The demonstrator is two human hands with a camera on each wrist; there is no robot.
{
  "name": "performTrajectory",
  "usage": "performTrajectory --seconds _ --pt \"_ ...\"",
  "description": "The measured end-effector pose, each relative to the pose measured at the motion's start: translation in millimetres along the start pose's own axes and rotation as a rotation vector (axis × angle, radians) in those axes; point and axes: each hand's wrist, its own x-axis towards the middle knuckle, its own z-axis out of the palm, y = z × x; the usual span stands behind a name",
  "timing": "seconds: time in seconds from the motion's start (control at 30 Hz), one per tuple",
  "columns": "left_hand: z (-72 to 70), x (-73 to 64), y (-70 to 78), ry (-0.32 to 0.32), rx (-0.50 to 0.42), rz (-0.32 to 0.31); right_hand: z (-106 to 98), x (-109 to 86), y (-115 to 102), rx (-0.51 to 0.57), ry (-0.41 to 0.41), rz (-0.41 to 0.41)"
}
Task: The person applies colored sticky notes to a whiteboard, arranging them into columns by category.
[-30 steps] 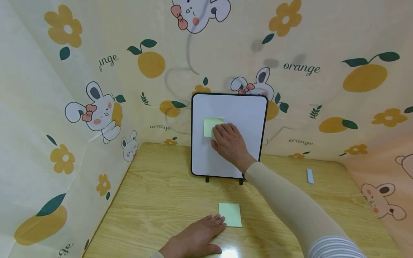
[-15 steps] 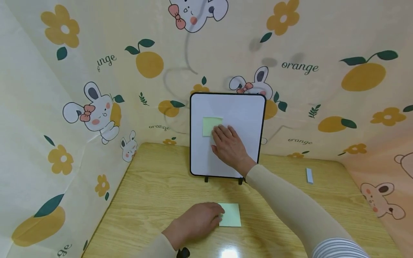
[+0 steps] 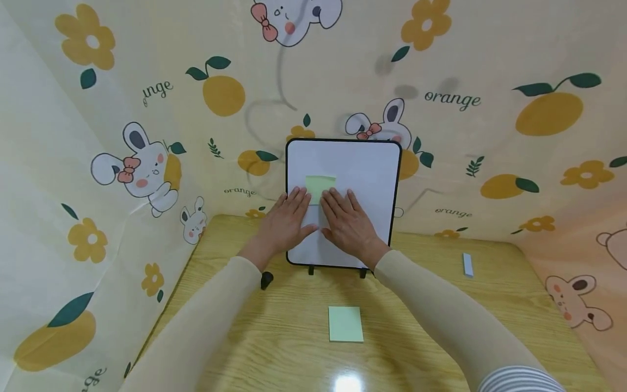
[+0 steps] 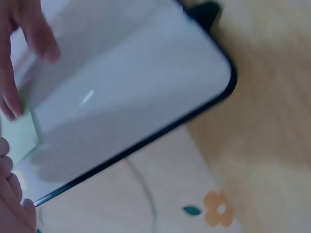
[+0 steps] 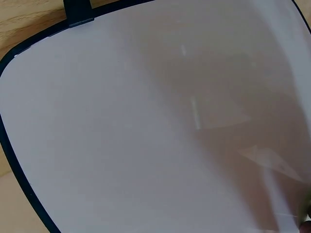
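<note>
A whiteboard (image 3: 364, 169) with a black frame stands upright on small black feet. On its upper left half is a pale green sticky note (image 3: 320, 183), which also shows in the left wrist view as a green sticky note (image 4: 19, 133). My left hand (image 3: 284, 223) lies at the note's left edge, fingers extended. At its lower right edge my right hand (image 3: 349, 223) rests with straight fingers. The fingertips cover both lower sides of the note. In the right wrist view only a bit of fingertip shows, at the lower right corner.
A square pale green sticky note pad (image 3: 345, 324) lies on the wooden table (image 3: 274, 337) in front of the board. A small light blue strip (image 3: 467, 265) lies at the right. Patterned cloth (image 3: 235, 163) hangs close behind the board and at both sides.
My left hand has left the pad on the table and moved up to the board beside the note. The right hand stays at the note, its fingers now straighter.
</note>
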Motion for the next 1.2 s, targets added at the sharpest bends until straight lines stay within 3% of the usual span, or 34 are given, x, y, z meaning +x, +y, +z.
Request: performTrajectory --seconds 0.17,0.33,0.53,0.8,1.0,1.2 --pt "-11.3 22.3 -7.3 -0.035 0.054 0.022 0 0.1 0 0.004 -0.018 -0.006" --pt "-16.4 33.5 -11.0 -0.055 0.132 0.04 0 -0.2 0 -0.009 -0.027 -0.002" --pt "-18.2 30.9 -20.8 -0.079 0.183 0.023 -3 -3.9 -1 -0.043 -0.043 -0.026" --pt "-18.4 26.8 -20.6 -0.081 0.189 0.066 -18 14.4 9 -0.038 0.061 0.017" --pt "-18.5 23.1 -17.0 -0.078 0.183 0.047 -27 28.9 11 -0.019 -0.007 -0.006" --pt "-19.4 20.6 -17.8 -0.074 0.181 0.031 -24 16.7 16 -0.023 -0.025 0.093"
